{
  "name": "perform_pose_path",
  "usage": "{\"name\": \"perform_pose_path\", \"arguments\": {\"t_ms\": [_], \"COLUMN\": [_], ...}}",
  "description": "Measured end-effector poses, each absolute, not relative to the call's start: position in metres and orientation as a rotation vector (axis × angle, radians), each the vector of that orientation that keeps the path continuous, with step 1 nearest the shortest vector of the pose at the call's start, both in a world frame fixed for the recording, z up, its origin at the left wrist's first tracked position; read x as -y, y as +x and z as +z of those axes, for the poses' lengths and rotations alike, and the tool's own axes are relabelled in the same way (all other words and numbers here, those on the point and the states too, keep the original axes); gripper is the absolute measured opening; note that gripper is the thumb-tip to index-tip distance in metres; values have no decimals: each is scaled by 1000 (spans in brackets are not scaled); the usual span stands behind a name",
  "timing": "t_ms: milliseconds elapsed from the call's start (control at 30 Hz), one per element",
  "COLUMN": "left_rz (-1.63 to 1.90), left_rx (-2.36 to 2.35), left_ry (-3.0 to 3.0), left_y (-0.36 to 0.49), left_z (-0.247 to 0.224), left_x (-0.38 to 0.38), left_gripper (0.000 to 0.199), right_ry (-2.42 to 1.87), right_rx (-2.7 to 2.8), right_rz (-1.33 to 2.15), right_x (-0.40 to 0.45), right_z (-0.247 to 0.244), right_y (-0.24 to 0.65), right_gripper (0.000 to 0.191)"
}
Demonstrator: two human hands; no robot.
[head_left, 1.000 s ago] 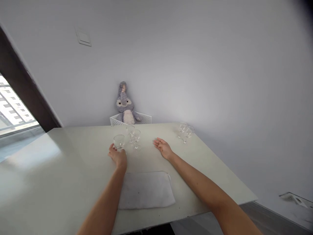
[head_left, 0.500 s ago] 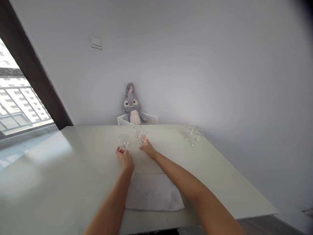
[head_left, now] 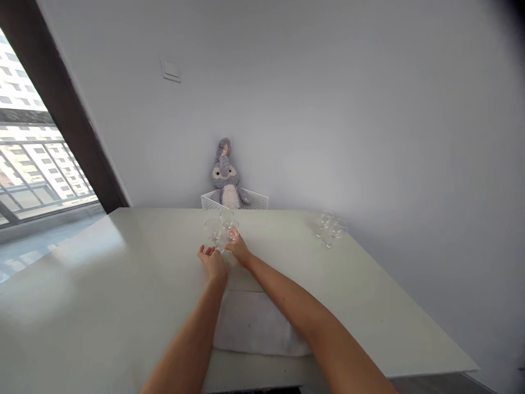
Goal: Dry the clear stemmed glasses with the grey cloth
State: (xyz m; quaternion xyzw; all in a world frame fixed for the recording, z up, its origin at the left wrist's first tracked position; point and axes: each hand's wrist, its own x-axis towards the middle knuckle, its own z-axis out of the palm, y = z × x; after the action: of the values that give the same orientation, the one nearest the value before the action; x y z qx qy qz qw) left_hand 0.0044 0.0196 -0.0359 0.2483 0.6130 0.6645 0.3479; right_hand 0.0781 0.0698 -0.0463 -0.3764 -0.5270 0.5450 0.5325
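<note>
Three clear stemmed glasses stand close together beyond my hands: a left one, a back one and a right one. My left hand is low beside the left glass's foot, palm up, its fingers apart. My right hand has its fingers around the right glass, which overlaps the others in view. A folded white cloth lies on the pale table under my forearms.
Two more clear stemmed glasses, one behind another, are at the table's right back. A grey plush toy sits in a white perforated basket beyond the back edge. A wall is behind.
My right hand and its glass have moved left, closer to the left and back glasses. My left hand has stayed near the left glass's foot. The view has shifted slightly.
</note>
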Motion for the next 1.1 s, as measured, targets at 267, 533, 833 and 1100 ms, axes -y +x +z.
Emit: {"name": "perform_pose_path", "arguments": {"t_ms": [267,533,833,1100], "left_rz": [1851,2029,2068,2081], "left_rx": [-1642,-1850,-1966,-1904], "left_ry": [609,520,433,413], "left_y": [-7,-38,-41,-46], "left_z": [-34,-34,-33,-21], "left_x": [-27,-37,-39,-27], "left_gripper": [56,52,47,53], "right_ry": [-935,-922,-1102,-1147], "right_rx": [1224,1335,1206,583], "right_rz": [1196,1109,1066,776], "right_x": [-77,-68,-31,54], "right_z": [-52,-49,-57,-53], "right_y": [42,8,109,313], "right_gripper": [73,73,61,13]}}
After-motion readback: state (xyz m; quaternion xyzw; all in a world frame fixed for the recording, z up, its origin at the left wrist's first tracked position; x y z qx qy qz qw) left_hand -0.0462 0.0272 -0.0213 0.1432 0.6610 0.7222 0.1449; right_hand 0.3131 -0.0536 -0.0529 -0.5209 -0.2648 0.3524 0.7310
